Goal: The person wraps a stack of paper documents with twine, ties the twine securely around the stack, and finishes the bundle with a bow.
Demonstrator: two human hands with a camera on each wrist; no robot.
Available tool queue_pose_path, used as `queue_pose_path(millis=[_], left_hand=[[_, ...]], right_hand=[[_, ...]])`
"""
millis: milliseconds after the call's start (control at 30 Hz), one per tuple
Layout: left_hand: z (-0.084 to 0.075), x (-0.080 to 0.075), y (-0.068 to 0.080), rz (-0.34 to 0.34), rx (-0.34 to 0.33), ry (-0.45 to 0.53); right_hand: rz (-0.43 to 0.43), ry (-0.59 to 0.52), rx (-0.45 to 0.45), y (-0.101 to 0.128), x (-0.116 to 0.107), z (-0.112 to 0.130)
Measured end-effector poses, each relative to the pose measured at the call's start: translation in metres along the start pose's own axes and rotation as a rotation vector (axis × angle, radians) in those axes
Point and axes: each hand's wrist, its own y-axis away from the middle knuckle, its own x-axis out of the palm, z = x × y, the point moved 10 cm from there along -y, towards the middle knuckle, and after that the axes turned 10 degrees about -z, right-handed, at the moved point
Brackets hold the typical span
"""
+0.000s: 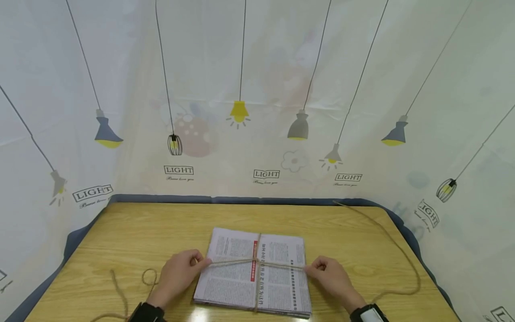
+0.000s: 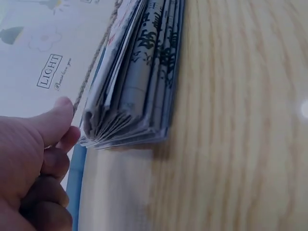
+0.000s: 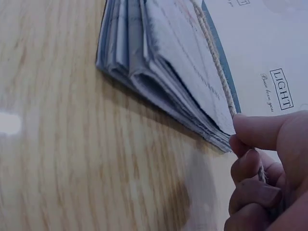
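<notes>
A stack of folded newspapers [image 1: 233, 277] lies on the table, its folded edges and layers showing in both wrist views. Brown twine [image 1: 281, 265] runs across its top from side to side and crosses a front-to-back strand [image 1: 258, 290] near the middle. At the stack's left edge my left hand [image 1: 177, 273] pinches one length of the twine between thumb and forefinger. My right hand [image 1: 331, 278] pinches the other length at the right edge; in the right wrist view the twine [image 3: 216, 57] passes into its curled fingers. Both lengths look stretched straight.
A loose twine tail [image 1: 414, 268] curves over the right of the wooden table [image 1: 161, 223] to its back edge. More twine [image 1: 120, 290] lies looped at the left. A pale curtain [image 1: 257, 67] printed with lamps surrounds the table. Both wrists wear black bands [image 1: 146, 312].
</notes>
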Motion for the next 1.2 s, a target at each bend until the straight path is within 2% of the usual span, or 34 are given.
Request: queue_pose_path(millis=[133, 467, 667, 833, 967, 1200], left_hand=[[0.006, 0.001, -0.001, -0.014, -0.019, 0.002], [0.016, 0.003, -0.002, -0.025, -0.057, -0.011], [0.022, 0.007, -0.001, 0.008, -0.090, 0.014], [0.023, 0.007, 0.000, 0.020, -0.082, 0.016], [0.025, 0.009, 0.001, 0.042, -0.104, 0.029], [0.027, 0.012, 0.002, 0.067, -0.136, 0.048]], right_hand=[[-0.018, -0.008, -0.007, -0.001, -0.003, 0.001], [0.002, 0.044, -0.006, -0.001, -0.003, -0.001], [0.017, 0.041, -0.015, -0.003, 0.002, -0.004], [0.041, 0.021, 0.015, -0.005, 0.007, -0.008], [0.059, -0.001, 0.043, -0.003, 0.009, -0.009], [0.093, 0.014, 0.051, -0.002, 0.011, -0.003]])
